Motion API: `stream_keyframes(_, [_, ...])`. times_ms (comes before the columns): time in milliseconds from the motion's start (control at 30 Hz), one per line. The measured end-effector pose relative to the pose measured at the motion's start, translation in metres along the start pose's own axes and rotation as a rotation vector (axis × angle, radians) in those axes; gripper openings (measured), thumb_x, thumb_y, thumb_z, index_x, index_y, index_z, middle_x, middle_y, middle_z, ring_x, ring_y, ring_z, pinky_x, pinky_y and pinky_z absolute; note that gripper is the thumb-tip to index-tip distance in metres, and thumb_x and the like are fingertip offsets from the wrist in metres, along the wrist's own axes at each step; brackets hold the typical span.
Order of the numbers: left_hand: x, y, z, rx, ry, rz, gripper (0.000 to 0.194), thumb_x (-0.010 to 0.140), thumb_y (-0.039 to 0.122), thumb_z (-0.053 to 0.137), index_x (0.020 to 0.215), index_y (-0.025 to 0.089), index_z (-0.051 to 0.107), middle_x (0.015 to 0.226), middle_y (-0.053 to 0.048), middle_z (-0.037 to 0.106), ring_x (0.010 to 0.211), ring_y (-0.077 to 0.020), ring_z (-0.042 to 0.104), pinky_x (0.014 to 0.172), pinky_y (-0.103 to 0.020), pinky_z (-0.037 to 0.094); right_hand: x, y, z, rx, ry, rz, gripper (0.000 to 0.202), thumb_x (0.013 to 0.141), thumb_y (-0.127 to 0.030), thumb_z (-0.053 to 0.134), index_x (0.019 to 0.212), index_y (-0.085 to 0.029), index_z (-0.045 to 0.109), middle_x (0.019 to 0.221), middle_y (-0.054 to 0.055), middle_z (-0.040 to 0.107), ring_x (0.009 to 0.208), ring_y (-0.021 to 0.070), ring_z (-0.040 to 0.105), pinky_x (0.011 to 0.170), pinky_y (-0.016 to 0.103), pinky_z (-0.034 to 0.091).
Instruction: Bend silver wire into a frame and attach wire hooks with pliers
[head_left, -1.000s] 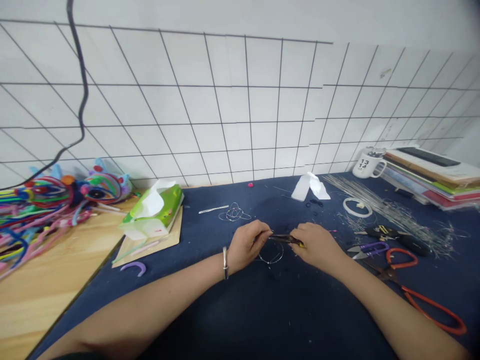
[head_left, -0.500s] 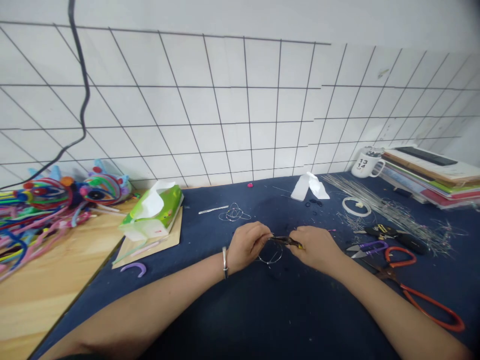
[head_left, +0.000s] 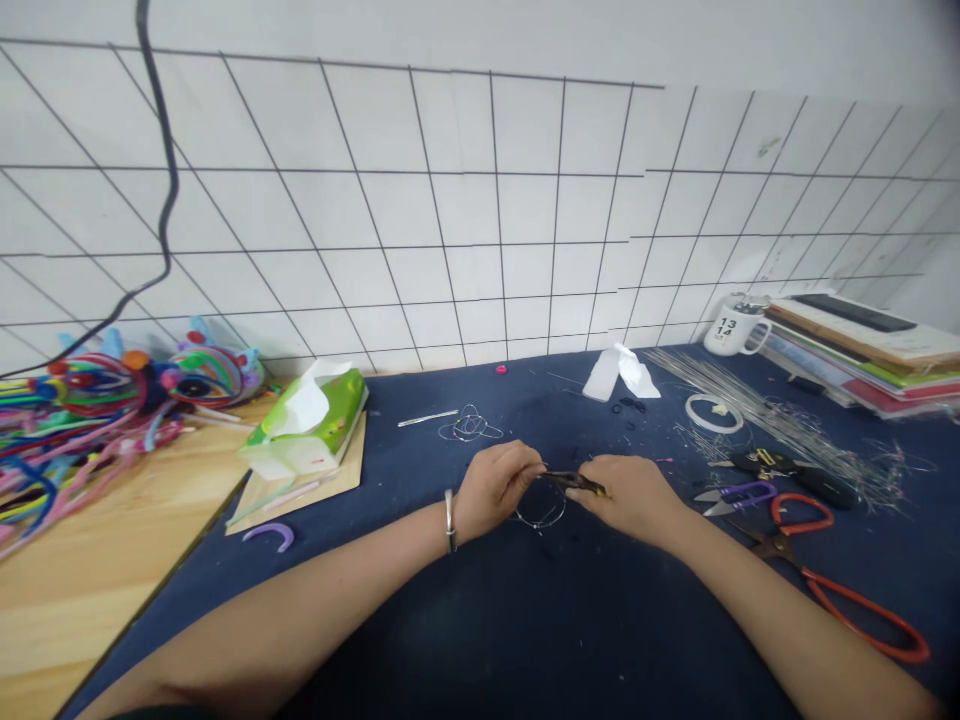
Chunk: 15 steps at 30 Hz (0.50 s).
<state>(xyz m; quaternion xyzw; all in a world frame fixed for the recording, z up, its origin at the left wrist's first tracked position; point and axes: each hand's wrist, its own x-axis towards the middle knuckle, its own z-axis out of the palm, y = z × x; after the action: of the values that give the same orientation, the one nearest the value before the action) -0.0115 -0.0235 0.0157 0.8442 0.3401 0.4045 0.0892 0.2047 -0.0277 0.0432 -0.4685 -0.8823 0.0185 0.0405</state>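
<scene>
My left hand [head_left: 496, 487] is closed in a pinch on a thin wire ring [head_left: 541, 524] with small beads, which hangs below the fingertips. Dark pliers [head_left: 566, 480] with a bit of yellow on the handle are gripped in my right hand [head_left: 628, 497]. Their jaws meet the wire right at my left fingertips; exactly what they clasp is too small to make out. Behind my left hand a second beaded wire loop [head_left: 470, 427] lies on the dark blue cloth [head_left: 450, 640], with a thin silvery strip [head_left: 427, 418] beside it.
To the right lie orange-handled scissors [head_left: 862, 600], purple snips [head_left: 742, 497], black-handled cutters [head_left: 795, 475], a white ring coil [head_left: 712, 413] and a bundle of wires [head_left: 720, 385]. A mug [head_left: 735, 328] stands behind. A tissue pack [head_left: 311, 415] and a purple curved piece [head_left: 270, 535] are left.
The pliers have turned slightly in my right hand, their jaws still at my left fingertips. My left hand stays almost in place with the wire ring.
</scene>
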Motion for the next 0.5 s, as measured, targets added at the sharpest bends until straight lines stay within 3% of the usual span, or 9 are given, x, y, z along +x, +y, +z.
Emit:
stream_keyframes(167, [0.001, -0.003, 0.000, -0.035, 0.026, -0.099, 0.011, 0.085, 0.022, 0.042, 0.080, 0.016, 0.050, 0.068, 0.000, 0.052, 0.062, -0.0093, 0.048, 0.060, -0.021, 0.039, 0.002, 0.008, -0.005, 0.074, 0.056, -0.007, 0.029, 0.082, -0.046, 0.042, 0.075, -0.021, 0.056, 0.073, 0.002, 0.053, 0.073, 0.0149, 0.050, 0.061, 0.024, 0.032])
stream_keyframes(500, [0.001, -0.005, 0.000, -0.070, 0.093, -0.022, 0.012, 0.085, 0.021, 0.041, 0.081, 0.016, 0.051, 0.069, -0.001, 0.053, 0.064, -0.0108, 0.049, 0.063, -0.023, 0.040, -0.001, 0.009, -0.008, -0.031, 0.118, 0.065, 0.033, 0.082, -0.049, 0.039, 0.096, -0.026, 0.058, 0.078, 0.005, 0.050, 0.074, 0.0170, 0.047, 0.063, 0.028, 0.032])
